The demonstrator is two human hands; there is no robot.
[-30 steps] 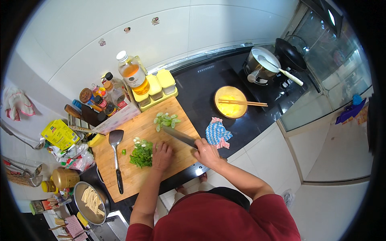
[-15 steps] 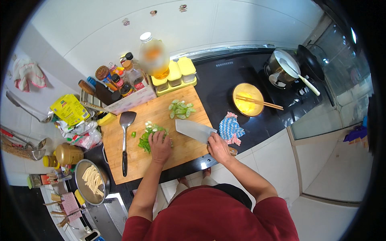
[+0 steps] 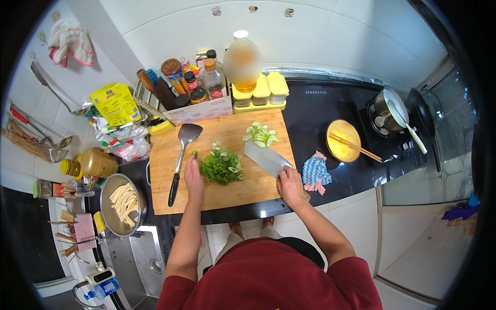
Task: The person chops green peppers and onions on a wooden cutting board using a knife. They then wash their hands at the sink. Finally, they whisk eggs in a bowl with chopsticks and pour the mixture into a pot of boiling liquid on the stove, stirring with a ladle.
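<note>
My right hand is wrapped around the handle of a broad kitchen cleaver. The blade lies low over the right part of the wooden cutting board. Beside a heap of chopped green scallions, my left hand rests edge-on with fingers stretched out and together. A small green scallion piece shows at its fingertips; I cannot tell whether it is pinched. Behind the blade sits a small pile of pale green slices. To the left of that hand lies a black-handled spatula.
A bowl of yellow beaten egg with chopsticks stands right, near a blue-pink cloth. Further back is a pot on the stove. Seasoning bottles and yellow-lidded boxes line the back. A metal bowl holds pale strips.
My left hand has moved from on top of the greens to their left side, by the loose green piece. The greens are gathered in a fuller heap. The head view has shifted.
</note>
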